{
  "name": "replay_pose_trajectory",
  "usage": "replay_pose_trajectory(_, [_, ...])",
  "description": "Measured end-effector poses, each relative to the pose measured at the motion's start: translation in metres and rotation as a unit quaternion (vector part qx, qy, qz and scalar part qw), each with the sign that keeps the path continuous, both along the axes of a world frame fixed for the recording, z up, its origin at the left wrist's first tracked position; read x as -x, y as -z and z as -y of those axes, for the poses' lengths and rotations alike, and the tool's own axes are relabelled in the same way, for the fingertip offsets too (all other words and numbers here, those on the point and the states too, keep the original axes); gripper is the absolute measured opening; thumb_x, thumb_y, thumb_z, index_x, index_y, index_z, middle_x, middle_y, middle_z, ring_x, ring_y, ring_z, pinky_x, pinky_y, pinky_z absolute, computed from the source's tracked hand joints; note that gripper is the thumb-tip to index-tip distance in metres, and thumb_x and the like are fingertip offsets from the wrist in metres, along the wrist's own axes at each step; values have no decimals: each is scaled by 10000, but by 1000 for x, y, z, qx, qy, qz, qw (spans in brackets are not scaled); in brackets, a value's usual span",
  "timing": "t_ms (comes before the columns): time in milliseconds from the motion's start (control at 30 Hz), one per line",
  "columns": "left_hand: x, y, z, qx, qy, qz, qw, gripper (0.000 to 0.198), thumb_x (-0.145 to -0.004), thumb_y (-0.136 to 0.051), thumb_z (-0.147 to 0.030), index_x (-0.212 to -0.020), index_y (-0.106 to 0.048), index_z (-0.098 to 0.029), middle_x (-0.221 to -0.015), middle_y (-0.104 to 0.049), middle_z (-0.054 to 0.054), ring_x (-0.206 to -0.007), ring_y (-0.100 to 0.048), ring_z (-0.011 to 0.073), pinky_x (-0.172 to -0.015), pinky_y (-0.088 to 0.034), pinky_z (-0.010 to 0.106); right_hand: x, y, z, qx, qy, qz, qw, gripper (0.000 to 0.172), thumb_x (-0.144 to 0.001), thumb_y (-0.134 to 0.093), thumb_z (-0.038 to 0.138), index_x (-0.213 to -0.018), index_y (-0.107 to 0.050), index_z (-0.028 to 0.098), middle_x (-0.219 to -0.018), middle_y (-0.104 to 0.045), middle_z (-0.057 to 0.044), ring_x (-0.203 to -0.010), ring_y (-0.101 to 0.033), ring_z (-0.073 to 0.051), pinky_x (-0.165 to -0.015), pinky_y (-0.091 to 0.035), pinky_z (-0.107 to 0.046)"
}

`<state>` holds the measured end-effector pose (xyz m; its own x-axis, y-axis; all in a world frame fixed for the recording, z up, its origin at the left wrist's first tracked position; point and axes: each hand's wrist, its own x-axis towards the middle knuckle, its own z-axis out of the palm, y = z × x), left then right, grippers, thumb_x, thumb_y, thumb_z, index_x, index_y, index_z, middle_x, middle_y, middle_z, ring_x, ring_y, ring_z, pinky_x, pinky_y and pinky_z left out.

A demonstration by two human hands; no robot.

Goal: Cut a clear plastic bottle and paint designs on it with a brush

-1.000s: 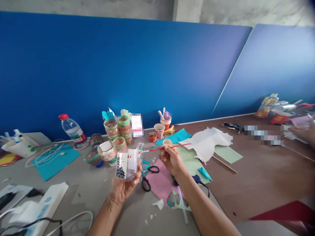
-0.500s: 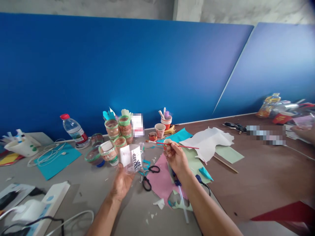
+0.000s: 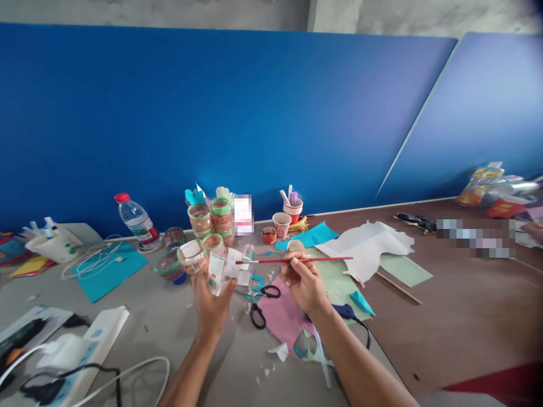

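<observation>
My left hand [image 3: 211, 305] is closed around a clear cut plastic cup [image 3: 225, 273] with printed labels, held up over the table. My right hand [image 3: 302, 281] pinches a thin red-handled paintbrush [image 3: 297, 260], held level with its tip pointing left, close to the cup. Just behind the cup stands a cluster of clear cups ringed with green tape [image 3: 207, 223]. Black-handled scissors [image 3: 259, 305] lie on the table between my hands, beside a pink paper sheet [image 3: 282, 316].
A water bottle [image 3: 138, 221], white cable [image 3: 91, 261] and teal sheet [image 3: 111, 271] lie at left. Small paper cups [image 3: 286, 217], white, green and teal paper scraps [image 3: 369, 243] sit behind. A power strip [image 3: 80, 350] is near left. Another person's hand [image 3: 535, 230] shows far right.
My left hand has turned and tilted the plastic cup, and moved it slightly away. The brush has swung level, its tip nearer the cup. The view shifted a little to the left.
</observation>
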<state>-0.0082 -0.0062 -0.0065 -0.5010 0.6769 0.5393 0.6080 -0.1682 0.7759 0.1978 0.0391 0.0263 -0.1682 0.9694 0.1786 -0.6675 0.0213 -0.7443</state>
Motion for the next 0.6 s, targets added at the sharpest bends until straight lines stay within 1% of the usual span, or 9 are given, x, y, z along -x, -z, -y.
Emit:
replay_pose_trajectory(233, [-1,2,-1,-8,-14,-17,1000,650,-706,-687,-508,-1232,-502,-175,-1155,-535,116,-1168,-482,315,-1007,-388,499,5,1,2,-4,-19,0,1000,205,-740,-722,375,-791,-632,198,-583,-613,19,-427,-479,-84,-400,-360,-197])
replay_pose_trajectory(400, [-3,3,-1,-18,-14,-17,1000,655,-685,-708,-512,-1204,-511,-165,-1093,-534,104,-1104,-508,308,-962,-414,479,11,5,3,2,-34,8,999,207,-748,-718,376,-805,-635,195,-604,-635,10,-425,-500,-90,-407,-374,-206])
replay_pose_trajectory(500, [-5,2,0,-20,-6,5,1000,629,-693,-707,-493,-1205,-517,-183,-1097,-537,93,-1098,-515,300,-957,-418,472,13,8,1,9,-29,14,999,211,-745,-721,374,-803,-636,190,-598,-642,4,-414,-498,-93,-407,-374,-213])
replay_pose_trajectory(600, [-7,0,1,-31,9,64,997,613,-679,-724,-459,-1214,-537,-226,-1116,-550,77,-1107,-525,296,-970,-416,476,11,10,-1,15,-12,13,1000,202,-752,-717,367,-807,-641,189,-600,-652,0,-408,-493,-86,-410,-365,-207])
